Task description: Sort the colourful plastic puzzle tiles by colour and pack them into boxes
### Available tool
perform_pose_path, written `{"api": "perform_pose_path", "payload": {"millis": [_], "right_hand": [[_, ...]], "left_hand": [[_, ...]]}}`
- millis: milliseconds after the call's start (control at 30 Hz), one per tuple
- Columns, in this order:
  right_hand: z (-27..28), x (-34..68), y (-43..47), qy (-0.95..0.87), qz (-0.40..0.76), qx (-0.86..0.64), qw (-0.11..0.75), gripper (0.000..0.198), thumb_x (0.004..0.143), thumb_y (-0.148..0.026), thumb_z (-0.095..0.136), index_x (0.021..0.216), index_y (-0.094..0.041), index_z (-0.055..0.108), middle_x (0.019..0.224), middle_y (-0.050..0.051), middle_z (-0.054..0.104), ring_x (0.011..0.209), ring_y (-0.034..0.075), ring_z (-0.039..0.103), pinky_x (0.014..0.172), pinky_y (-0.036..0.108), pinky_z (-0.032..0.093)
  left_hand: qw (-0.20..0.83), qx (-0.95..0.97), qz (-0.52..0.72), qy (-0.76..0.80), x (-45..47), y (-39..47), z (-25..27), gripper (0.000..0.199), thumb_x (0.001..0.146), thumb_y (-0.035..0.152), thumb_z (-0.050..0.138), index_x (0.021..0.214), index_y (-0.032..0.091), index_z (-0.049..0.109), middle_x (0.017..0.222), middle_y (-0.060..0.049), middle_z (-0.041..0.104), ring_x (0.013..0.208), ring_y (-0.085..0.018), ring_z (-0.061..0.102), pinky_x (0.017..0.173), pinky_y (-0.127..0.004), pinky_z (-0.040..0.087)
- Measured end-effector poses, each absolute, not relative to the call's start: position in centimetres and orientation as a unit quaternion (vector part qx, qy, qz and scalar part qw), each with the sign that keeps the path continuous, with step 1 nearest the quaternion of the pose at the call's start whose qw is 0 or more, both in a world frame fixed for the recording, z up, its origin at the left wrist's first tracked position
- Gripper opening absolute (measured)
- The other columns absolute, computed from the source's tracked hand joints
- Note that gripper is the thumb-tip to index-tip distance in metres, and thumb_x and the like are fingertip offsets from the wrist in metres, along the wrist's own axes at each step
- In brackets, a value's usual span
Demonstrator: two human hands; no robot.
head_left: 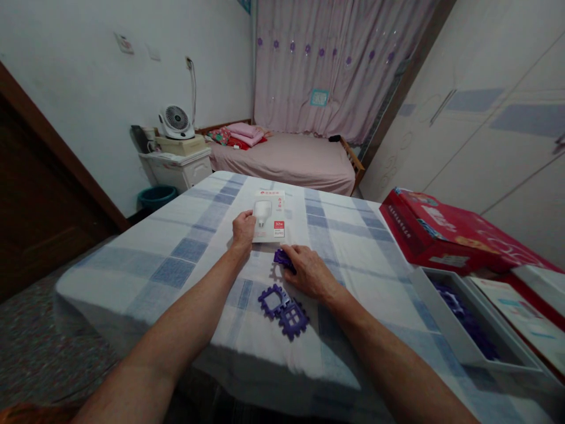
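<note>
A white light bulb box (269, 232), with a bulb picture and a red label, stands on the table ahead of me. My left hand (243, 231) is closed on its left edge, thumb on the front. Just in front of the box, my right hand (309, 272) grips a purple toothed plastic building piece (281, 257) between thumb and fingers; part of it is hidden. Nearer me lie two joined purple pieces, a square frame (266, 294) and a window-shaped piece (295, 321), flat on the cloth.
A blue-and-white checked tablecloth (176, 271) covers the table. At right are an open grey-white box (426, 288) with purple pieces inside, a flat printed box (521, 309) and a large red box (424, 229). A bed (291, 156) and a fan (176, 121) are beyond.
</note>
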State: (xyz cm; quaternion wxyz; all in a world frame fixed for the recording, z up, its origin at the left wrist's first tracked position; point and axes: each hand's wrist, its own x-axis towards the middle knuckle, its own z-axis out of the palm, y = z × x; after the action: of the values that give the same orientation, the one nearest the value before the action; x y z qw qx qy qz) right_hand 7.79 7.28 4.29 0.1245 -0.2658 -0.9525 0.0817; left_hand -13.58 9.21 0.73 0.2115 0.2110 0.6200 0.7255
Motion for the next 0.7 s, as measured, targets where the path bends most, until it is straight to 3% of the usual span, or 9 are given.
{"api": "perform_pose_path", "payload": {"millis": [133,300,533,700], "right_hand": [[3.8,8.2,8.7,-0.942,0.121,-0.261,0.175,0.051,0.076,-0.014,0.054,0.126,-0.015,0.053,0.117,0.013,0.060,0.110,0.023,0.053,0.093,0.033,0.042],[6.3,10.1,9.7,-0.904,0.172,-0.303,0.247,0.052,0.074,-0.016,0.059,0.126,-0.011,0.054,0.115,0.014,0.064,0.104,0.022,0.059,0.094,0.035,0.044],[12.3,22.3,9.5,-0.840,0.073,-0.402,0.357,0.054,0.074,-0.020,0.059,0.127,-0.016,0.055,0.120,0.009,0.063,0.108,0.021,0.060,0.097,0.034,0.044],[10.7,31.9,9.5,-0.740,0.002,-0.579,0.343,0.053,0.073,-0.025,0.060,0.125,-0.016,0.058,0.112,0.010,0.067,0.096,0.023,0.064,0.090,0.038,0.049]], "left_hand": [[0.204,0.218,0.718,0.629,-13.8,9.3,0.6,0.043,0.058,0.022,0.051,0.096,0.012,0.068,0.074,-0.005,0.067,0.062,-0.015,0.059,0.057,-0.026,0.047],[0.206,0.230,0.706,0.637,-13.6,9.0,1.0,0.043,0.060,0.021,0.050,0.098,0.010,0.068,0.077,-0.006,0.066,0.063,-0.014,0.058,0.060,-0.026,0.048],[0.207,0.182,0.686,0.674,-13.7,9.1,1.2,0.053,0.053,0.018,0.057,0.105,0.015,0.068,0.074,0.000,0.063,0.055,-0.012,0.054,0.058,-0.033,0.053],[0.189,0.180,0.674,0.691,-13.7,9.1,1.3,0.054,0.050,0.017,0.059,0.102,0.016,0.070,0.069,0.002,0.063,0.050,-0.010,0.050,0.055,-0.033,0.053]]}}
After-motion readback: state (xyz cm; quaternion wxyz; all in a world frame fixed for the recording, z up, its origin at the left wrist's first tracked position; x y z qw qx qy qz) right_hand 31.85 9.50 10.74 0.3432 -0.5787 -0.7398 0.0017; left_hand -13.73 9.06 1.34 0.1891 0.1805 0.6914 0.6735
